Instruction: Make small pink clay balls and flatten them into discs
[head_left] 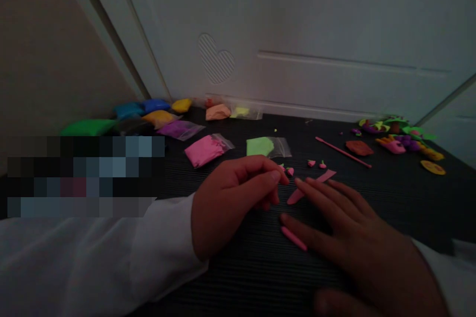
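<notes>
My right hand lies low over the dark tabletop with its fingers spread. Its index fingertip is beside a short pink clay roll; whether they touch I cannot tell. A flat pink modelling knife lies partly hidden beneath or behind the other fingers. To the left, my left hand is curled, thumb against the index finger; anything inside it is hidden. Just beyond the hands sit small pink clay pieces with green tops, such as one piece and another.
Bags of pink clay and light green clay lie ahead, more coloured packs behind at left. A thin pink stick, a reddish-brown lump and colourful clay figures lie right. A white panel closes the back.
</notes>
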